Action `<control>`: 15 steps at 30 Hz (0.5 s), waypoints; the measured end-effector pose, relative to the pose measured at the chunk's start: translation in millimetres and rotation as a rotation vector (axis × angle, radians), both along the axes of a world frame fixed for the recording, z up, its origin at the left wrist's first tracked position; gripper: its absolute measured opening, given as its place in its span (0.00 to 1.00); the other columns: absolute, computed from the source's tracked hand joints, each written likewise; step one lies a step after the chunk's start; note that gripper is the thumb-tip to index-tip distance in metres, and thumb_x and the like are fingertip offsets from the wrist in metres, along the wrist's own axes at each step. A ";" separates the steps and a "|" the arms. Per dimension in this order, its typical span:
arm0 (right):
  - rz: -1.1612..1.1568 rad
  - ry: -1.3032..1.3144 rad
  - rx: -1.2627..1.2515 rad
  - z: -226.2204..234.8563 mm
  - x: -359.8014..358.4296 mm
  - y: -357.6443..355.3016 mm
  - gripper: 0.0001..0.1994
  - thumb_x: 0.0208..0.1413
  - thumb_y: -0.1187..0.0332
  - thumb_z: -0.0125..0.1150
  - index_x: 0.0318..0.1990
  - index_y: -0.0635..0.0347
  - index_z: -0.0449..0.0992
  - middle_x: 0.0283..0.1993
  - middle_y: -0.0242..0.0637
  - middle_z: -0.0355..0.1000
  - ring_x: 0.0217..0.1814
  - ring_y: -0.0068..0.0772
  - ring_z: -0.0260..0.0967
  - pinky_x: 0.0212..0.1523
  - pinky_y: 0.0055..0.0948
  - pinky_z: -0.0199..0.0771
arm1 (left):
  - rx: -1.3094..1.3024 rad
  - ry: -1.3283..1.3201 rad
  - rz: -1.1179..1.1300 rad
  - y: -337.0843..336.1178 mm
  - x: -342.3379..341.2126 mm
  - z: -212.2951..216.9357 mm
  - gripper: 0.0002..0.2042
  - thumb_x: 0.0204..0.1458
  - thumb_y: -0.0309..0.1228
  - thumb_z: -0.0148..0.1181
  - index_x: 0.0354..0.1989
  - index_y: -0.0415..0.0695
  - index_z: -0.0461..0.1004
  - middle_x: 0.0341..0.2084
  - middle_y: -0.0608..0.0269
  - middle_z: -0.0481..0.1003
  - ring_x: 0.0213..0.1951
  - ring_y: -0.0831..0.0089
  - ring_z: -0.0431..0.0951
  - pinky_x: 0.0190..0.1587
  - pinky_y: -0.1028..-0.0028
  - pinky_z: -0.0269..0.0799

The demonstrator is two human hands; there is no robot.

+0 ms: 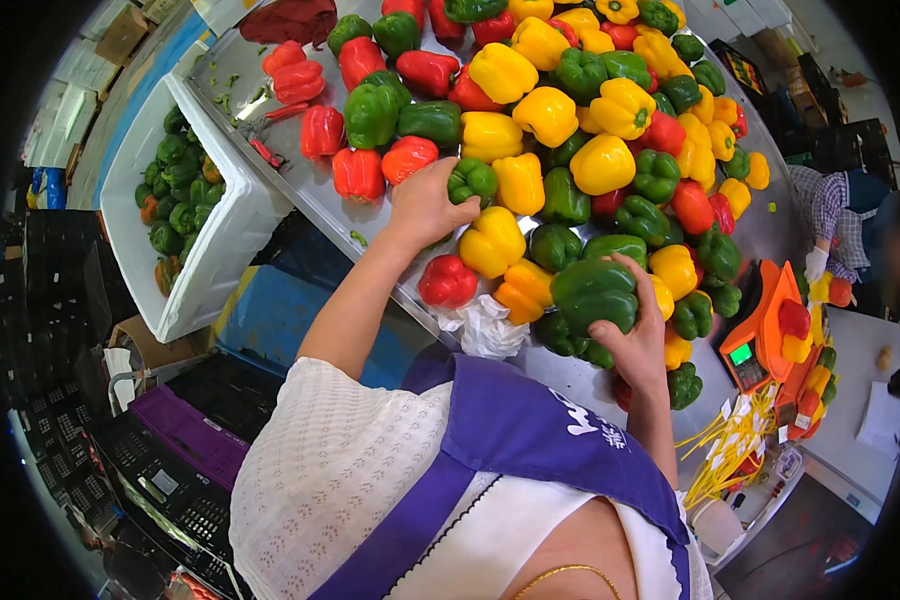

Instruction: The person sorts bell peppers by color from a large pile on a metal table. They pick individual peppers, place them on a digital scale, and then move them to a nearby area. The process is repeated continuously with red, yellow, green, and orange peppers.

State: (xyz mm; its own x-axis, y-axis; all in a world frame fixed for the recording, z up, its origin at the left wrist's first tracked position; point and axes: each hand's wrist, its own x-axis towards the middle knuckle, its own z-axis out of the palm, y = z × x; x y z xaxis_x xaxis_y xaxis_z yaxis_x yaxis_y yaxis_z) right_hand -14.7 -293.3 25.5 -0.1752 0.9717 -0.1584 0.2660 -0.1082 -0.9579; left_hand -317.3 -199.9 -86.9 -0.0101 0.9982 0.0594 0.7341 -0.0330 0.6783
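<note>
Gripping two-handed
Pinching green bell pepper (475, 182) in left hand (427, 205), twelve o'clock; clasping second green bell pepper (592, 297) in right hand (640, 345), three o'clock.

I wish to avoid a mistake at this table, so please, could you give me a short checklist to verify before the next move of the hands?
1. Right hand holds the large green pepper between thumb and fingers: ok.
2. Left hand grips the smaller green pepper: ok.
3. Smaller green pepper lifted free of its neighbours: cannot tell.
4. Metal table free of scraps: not ok, small green scraps lie toward its left end.
5. Near edge clear: not ok, a crumpled white sheet is there.
6. Display of the orange scale lit: ok.
</note>
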 end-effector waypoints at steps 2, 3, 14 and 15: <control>0.057 -0.151 0.170 -8.5 -4.7 8.1 0.43 0.39 0.65 0.80 0.66 0.62 0.66 0.63 0.48 0.69 0.64 0.43 0.70 0.63 0.39 0.71 | 0.031 -0.045 0.017 -2.9 -1.0 8.6 0.29 0.42 0.42 0.70 0.54 0.43 0.75 0.43 0.48 0.80 0.46 0.51 0.81 0.49 0.59 0.77; 0.100 -0.303 0.312 -10.7 -7.5 13.9 0.44 0.38 0.65 0.80 0.66 0.62 0.66 0.64 0.50 0.68 0.65 0.46 0.69 0.63 0.40 0.71 | 0.046 -0.068 0.024 -6.3 -1.8 15.0 0.30 0.42 0.41 0.71 0.56 0.42 0.75 0.44 0.48 0.80 0.46 0.51 0.81 0.50 0.61 0.77; 0.191 -0.551 0.828 1.8 -17.3 47.2 0.40 0.38 0.72 0.72 0.66 0.58 0.66 0.60 0.48 0.68 0.65 0.55 0.65 0.63 0.49 0.67 | 0.290 -0.045 -0.531 -32.3 47.3 95.0 0.32 0.44 0.25 0.67 0.62 0.34 0.69 0.49 0.48 0.76 0.51 0.58 0.78 0.55 0.64 0.74; 0.257 -0.434 0.756 0.0 -18.1 44.4 0.40 0.38 0.72 0.72 0.65 0.57 0.66 0.58 0.48 0.69 0.63 0.55 0.66 0.60 0.49 0.69 | 0.275 -0.130 -0.575 -38.5 53.0 93.8 0.33 0.44 0.25 0.67 0.63 0.34 0.67 0.49 0.50 0.75 0.51 0.61 0.78 0.55 0.65 0.74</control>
